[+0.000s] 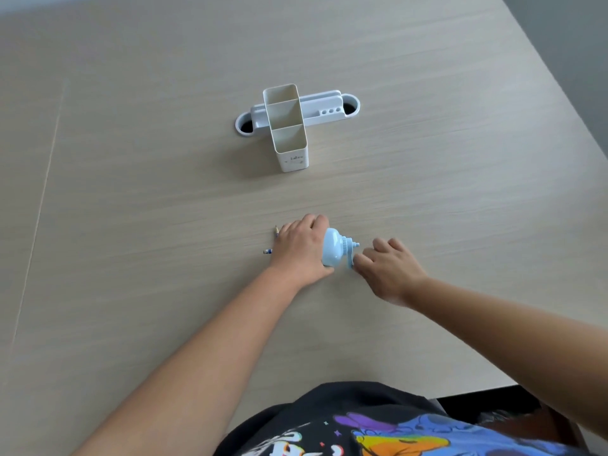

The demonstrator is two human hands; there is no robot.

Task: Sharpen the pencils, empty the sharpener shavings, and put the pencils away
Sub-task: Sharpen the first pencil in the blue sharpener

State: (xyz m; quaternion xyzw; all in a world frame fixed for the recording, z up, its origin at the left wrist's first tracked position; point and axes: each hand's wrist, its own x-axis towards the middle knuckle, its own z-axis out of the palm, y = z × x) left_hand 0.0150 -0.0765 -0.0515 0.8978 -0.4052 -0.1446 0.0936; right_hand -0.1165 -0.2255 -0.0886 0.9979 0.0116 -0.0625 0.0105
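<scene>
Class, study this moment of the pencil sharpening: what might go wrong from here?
1. The left hand covers the sharpener body from one side only; cranking by the right hand might slide it.
2. Pencil ends poking out beside the left hand could get knocked and roll.
3. The pencil holder stands far off, needing a long reach.

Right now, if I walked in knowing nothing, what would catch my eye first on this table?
Most likely the pale blue sharpener near the table's front edge: the left hand steadies its body while the right hand pinches the crank. Pencil tips poke out from under the left hand. Farther back stands an empty white three-compartment holder, in front of a white cable tray.
</scene>
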